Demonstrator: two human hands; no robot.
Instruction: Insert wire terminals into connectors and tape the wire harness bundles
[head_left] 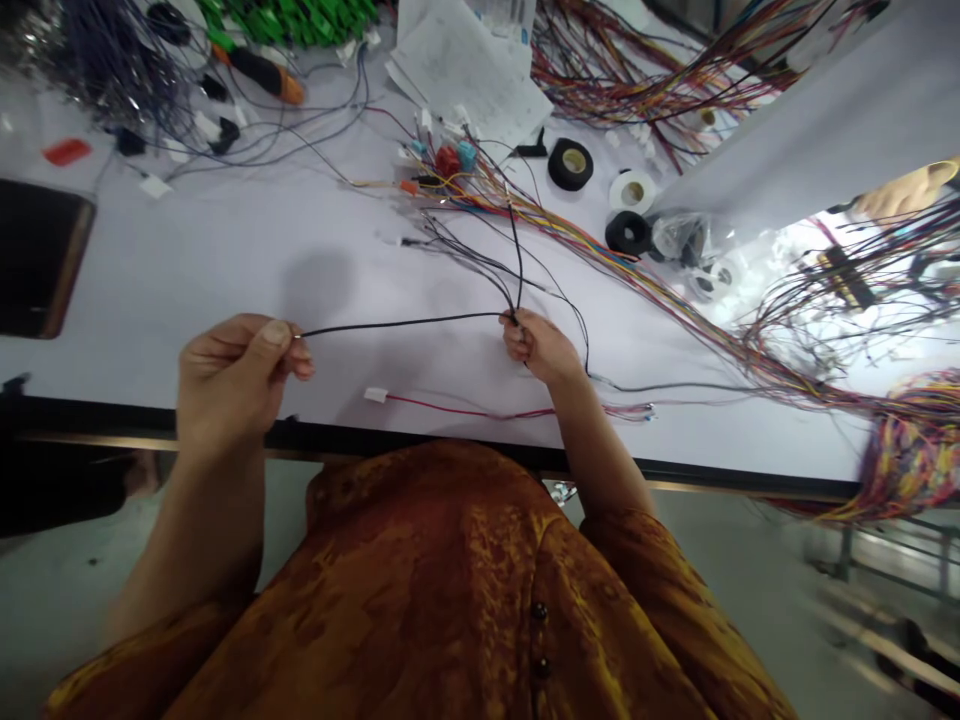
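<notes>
The white worktable [180,230] stretches right across in front of me, with my orange-brown patterned shirt [450,580] against its near edge. A long multicoloured wire harness [675,300] runs diagonally from the top middle of the table to the right side, where a co-worker's hand [907,190] shows beyond more wires. At the top lie a thick spread of red and yellow wires [637,90], a heap of green connectors [300,20] and a tangle of purple-blue wires [127,70]. White paper sheets [472,80] lie between the green heap and the red and yellow spread. On my far left is a dark flat device [37,260], perhaps a phone or tablet, though the edge of the view cuts it off.

My left hand [240,365] pinches one end of a black wire [405,322] between thumb and fingers. My right hand [544,345] is closed on the other end of that stretch, where several black wires meet, so it runs nearly straight between my hands, above the table's near edge. An orange-and-black handled tool [259,75] lies below the green heap. A black tape roll [570,165] sits near the harness, and a red wire [442,408] below my hands ends in a white connector [376,395]
</notes>
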